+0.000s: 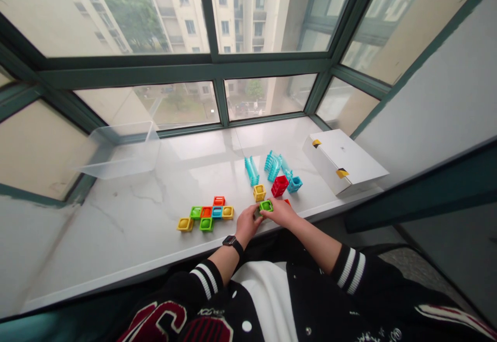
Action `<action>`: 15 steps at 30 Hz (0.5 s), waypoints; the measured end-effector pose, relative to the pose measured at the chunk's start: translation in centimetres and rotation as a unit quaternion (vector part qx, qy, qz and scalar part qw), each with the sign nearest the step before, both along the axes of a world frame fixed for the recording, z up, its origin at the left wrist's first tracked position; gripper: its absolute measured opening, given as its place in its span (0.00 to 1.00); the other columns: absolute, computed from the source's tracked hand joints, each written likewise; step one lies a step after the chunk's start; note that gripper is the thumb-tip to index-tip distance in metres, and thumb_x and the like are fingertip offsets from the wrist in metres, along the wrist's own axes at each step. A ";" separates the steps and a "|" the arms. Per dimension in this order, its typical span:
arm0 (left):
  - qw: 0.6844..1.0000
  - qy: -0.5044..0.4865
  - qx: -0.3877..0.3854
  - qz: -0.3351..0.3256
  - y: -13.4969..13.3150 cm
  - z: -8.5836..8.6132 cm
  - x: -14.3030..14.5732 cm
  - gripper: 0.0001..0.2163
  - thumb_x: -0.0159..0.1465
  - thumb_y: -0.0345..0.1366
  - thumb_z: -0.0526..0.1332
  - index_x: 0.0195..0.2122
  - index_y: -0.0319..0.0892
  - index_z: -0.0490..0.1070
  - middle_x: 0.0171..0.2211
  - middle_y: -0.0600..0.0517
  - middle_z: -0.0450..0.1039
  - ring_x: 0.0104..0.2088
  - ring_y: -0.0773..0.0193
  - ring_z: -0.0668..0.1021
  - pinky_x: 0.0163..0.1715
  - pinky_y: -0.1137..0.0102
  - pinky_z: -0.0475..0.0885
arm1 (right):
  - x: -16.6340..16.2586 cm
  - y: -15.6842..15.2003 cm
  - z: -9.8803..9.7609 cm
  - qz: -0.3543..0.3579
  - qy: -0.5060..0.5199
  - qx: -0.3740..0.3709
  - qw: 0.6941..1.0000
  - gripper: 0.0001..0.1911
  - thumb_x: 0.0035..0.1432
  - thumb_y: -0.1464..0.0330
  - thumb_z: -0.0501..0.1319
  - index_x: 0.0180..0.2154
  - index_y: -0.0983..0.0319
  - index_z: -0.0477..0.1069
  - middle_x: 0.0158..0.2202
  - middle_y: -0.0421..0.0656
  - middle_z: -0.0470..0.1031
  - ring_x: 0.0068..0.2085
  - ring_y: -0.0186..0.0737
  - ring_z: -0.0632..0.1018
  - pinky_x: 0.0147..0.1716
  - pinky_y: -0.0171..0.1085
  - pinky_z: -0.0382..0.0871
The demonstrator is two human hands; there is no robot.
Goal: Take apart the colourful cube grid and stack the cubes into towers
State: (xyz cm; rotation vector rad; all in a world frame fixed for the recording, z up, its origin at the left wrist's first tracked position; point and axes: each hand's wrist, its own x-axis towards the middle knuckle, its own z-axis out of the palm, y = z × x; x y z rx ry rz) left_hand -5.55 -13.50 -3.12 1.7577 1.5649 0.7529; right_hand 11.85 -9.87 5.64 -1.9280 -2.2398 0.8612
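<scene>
1. Two hands sit near the close edge of the white marble window sill (116,238): the right hand (283,212) has its fingers (272,209) pressed together on a green square block (266,206), and the left hand (245,224) grips that block's left side with curled fingers (254,214).
2. Joined coloured blocks (205,214) lie left of the hands; red, yellow and blue pieces (279,186) lie farther away.
3. A clear plastic box (120,150) stands far left, a white box (341,162) right, before green-framed windows (186,65).
</scene>
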 end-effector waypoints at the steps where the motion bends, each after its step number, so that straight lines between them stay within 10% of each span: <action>1: 1.000 0.002 -0.001 -0.001 0.0 0.0 0.0 0.21 0.66 0.40 0.68 0.60 0.48 0.74 0.51 0.49 0.82 0.38 0.60 0.80 0.45 0.65 0.74 | 0.0 0.0 0.0 0.001 -0.002 -0.001 1.000 0.20 0.62 0.54 0.69 0.49 0.60 0.75 0.44 0.50 0.84 0.47 0.53 0.82 0.39 0.39 0.65; 15: 0.999 -0.028 -0.029 -0.026 0.4 0.1 -0.3 0.27 0.62 0.34 0.70 0.63 0.44 0.72 0.55 0.44 0.79 0.45 0.56 0.81 0.52 0.59 0.76 | 0.1 -0.1 0.0 0.002 -0.017 -0.002 1.000 0.20 0.62 0.52 0.69 0.46 0.60 0.75 0.43 0.49 0.83 0.46 0.50 0.82 0.38 0.37 0.63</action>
